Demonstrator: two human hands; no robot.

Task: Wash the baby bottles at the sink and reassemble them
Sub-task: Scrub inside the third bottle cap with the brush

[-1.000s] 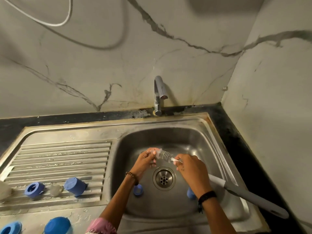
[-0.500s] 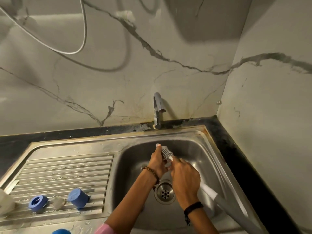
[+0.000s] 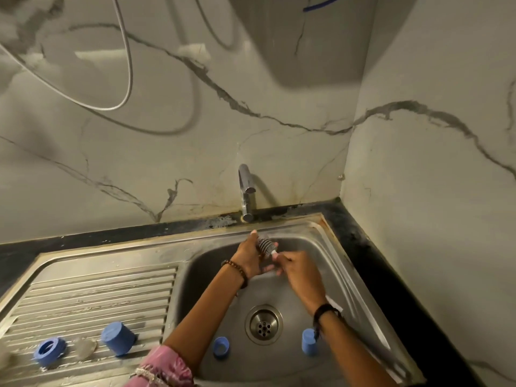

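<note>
Both hands have risen toward the tap (image 3: 245, 191), left hand (image 3: 248, 256) and right hand (image 3: 297, 268) gripping the brush (image 3: 266, 246).

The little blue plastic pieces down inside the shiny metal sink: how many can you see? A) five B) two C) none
B: one small blue plastic piece lies left of the round metal drain and another right of it, inside the steel sink.
</note>
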